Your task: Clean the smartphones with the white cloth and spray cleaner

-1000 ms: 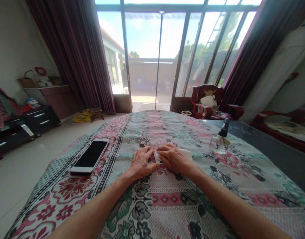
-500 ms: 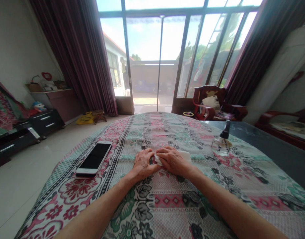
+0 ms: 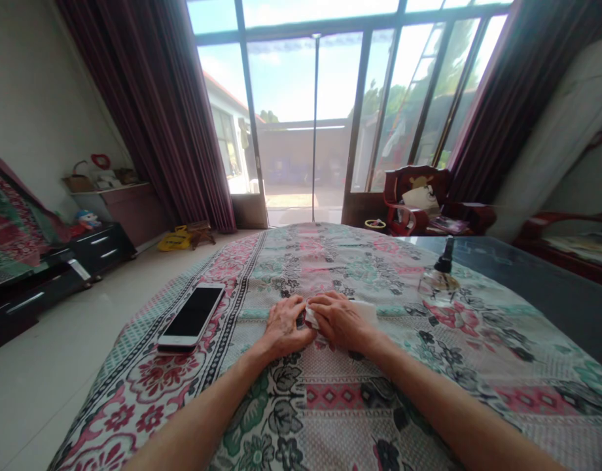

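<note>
My right hand [image 3: 341, 322] lies over a folded white tissue or cloth [image 3: 368, 311], its fingers bent and pressed down on it. White shows at the fingertips and beyond the far side of the hand. Just to the left, my left hand [image 3: 283, 325] rests on the patterned tablecloth [image 3: 330, 432], thumb spread from the fingers, and nothing can be seen in its grasp. The two thumbs come close together. Both hands are low, at the middle of the table.
A white phone with a dark screen [image 3: 193, 316] lies to the left. On the right stands a clear bottle with a black spray top [image 3: 441, 282]. A dark table [image 3: 507, 258] adjoins at the right. Farther off are a wooden chair [image 3: 413, 186] and a yellow bag [image 3: 175, 239].
The view has shifted slightly, so the phone and left-hand furniture appear a little farther right. Both hands stay in nearly the same place, the right still over the white tissue or cloth.
</note>
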`<state>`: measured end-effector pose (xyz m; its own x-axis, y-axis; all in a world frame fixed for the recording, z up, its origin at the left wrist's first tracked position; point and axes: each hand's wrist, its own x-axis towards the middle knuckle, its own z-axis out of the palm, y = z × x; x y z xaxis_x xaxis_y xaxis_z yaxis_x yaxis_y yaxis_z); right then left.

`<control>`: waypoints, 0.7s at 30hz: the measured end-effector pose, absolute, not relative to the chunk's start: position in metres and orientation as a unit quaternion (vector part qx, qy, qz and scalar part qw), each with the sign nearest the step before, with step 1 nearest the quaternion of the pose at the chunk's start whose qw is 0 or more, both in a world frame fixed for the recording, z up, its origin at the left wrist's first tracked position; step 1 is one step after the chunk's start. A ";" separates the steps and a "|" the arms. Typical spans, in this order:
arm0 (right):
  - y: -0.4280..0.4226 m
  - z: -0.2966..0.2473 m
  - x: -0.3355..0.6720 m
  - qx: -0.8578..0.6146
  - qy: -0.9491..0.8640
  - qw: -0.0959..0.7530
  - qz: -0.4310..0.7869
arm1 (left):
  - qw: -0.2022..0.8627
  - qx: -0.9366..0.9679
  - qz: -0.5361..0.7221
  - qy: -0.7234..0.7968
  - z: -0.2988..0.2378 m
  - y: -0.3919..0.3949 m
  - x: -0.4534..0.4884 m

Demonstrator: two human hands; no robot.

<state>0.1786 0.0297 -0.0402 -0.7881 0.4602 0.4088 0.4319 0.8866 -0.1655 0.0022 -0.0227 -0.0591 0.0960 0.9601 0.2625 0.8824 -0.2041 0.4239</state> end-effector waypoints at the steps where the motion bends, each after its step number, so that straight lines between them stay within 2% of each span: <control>1: 0.029 -0.042 0.178 -0.242 -0.942 0.229 0.029 | 0.080 0.736 0.244 0.627 -0.059 -0.022 0.003; 21: 0.008 -0.040 0.178 -0.276 -0.928 0.251 -0.025 | 0.082 0.719 0.212 0.656 -0.054 -0.020 0.008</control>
